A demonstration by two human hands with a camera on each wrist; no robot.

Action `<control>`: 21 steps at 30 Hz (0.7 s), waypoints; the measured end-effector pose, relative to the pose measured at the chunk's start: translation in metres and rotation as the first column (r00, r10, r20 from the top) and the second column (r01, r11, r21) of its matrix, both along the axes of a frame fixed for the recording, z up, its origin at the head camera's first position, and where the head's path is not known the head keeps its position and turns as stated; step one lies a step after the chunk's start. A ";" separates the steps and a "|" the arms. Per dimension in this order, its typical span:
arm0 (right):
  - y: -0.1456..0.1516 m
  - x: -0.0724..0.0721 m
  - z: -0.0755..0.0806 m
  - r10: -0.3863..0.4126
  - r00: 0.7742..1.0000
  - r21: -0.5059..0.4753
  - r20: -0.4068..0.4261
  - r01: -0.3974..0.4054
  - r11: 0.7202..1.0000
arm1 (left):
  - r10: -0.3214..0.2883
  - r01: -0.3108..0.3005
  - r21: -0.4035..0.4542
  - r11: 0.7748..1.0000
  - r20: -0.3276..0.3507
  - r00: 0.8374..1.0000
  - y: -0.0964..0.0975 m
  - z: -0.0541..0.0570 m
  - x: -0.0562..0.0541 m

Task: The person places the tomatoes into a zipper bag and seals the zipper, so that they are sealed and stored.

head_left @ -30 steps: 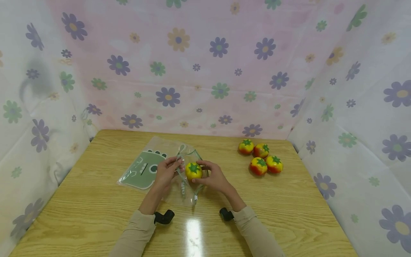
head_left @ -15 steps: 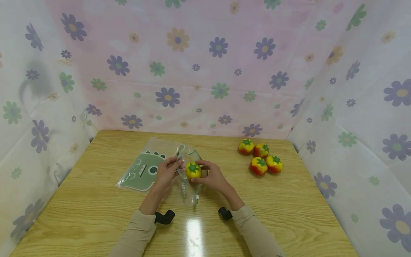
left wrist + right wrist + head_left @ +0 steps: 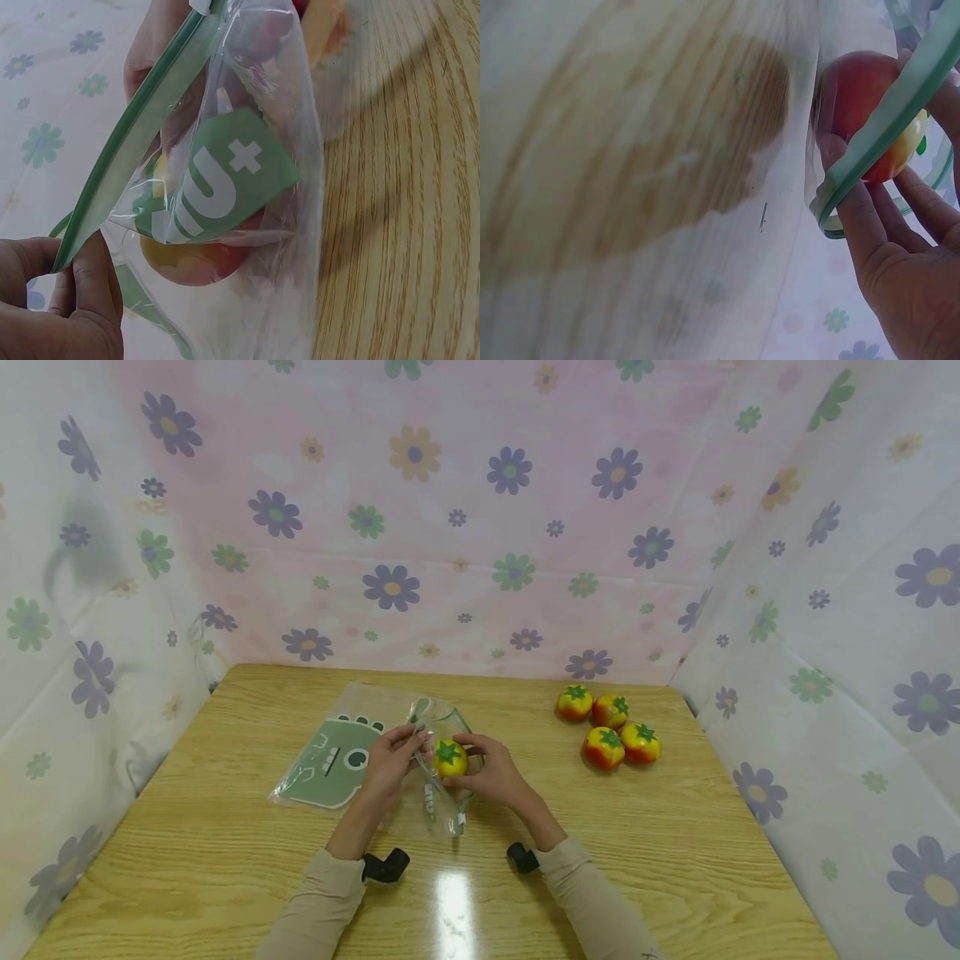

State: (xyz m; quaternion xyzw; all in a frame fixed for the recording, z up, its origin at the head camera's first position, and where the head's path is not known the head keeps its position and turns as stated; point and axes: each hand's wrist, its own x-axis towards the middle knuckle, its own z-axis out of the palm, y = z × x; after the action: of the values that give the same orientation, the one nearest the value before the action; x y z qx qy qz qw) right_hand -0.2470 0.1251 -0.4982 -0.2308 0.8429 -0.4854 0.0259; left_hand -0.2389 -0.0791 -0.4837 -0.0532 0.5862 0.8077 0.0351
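Note:
A clear zip bag (image 3: 322,768) with a green cartoon print lies on the table, its green-edged mouth spread wide toward the right. My left hand (image 3: 388,764) pinches the green zip edge (image 3: 112,161) between thumb and fingers. In my right hand (image 3: 497,770) is a yellow and red tomato (image 3: 451,758) with a green star-shaped leaf top, gripped by fingers and thumb. The right wrist view shows the fingers (image 3: 859,217) past the zip edge, around the tomato inside the bag's mouth. Clear plastic partly covers the tomato in the left wrist view.
Several more tomatoes (image 3: 604,748) of the same look sit grouped at the back right of the wooden table (image 3: 660,860). Flowered cloth (image 3: 510,552) hangs behind and on both sides. A black wrist mount (image 3: 386,866) is on the left forearm, another (image 3: 522,858) on the right.
My right hand and the tomato have shifted slightly left, deeper into the bag's mouth. The left hand keeps its pinch on the edge. The printed side of the bag has slid a little left.

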 end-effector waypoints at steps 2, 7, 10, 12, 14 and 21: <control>0.000 -0.001 -0.001 -0.001 1.000 0.004 0.001 0.001 1.000 | -0.003 0.003 0.000 1.000 -0.002 1.000 0.000 0.000 0.000; -0.001 -0.003 -0.003 -0.012 1.000 0.023 0.015 0.011 1.000 | -0.003 0.003 0.005 1.000 0.000 1.000 0.002 0.001 -0.001; -0.003 -0.004 -0.004 -0.008 1.000 0.021 0.025 0.007 1.000 | -0.002 0.002 0.005 1.000 0.000 1.000 0.002 0.001 -0.001; -0.004 -0.004 -0.003 0.000 1.000 0.015 0.018 0.000 1.000 | -0.003 0.003 0.006 1.000 -0.003 1.000 0.003 0.000 -0.001; -0.005 -0.004 -0.003 0.012 1.000 0.005 0.001 -0.012 1.000 | -0.005 0.005 0.008 1.000 -0.006 1.000 0.003 -0.001 -0.001; -0.007 -0.003 -0.002 0.060 0.998 -0.021 -0.017 -0.060 0.998 | -0.013 0.013 0.017 1.000 -0.010 1.000 0.002 0.000 -0.001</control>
State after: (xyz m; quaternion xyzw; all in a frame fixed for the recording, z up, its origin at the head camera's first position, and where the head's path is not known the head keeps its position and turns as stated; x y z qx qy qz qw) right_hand -0.2499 0.1179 -0.5005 -0.2601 0.8306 -0.4914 0.0312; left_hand -0.2402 -0.0770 -0.4840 -0.0450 0.5796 0.8127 0.0381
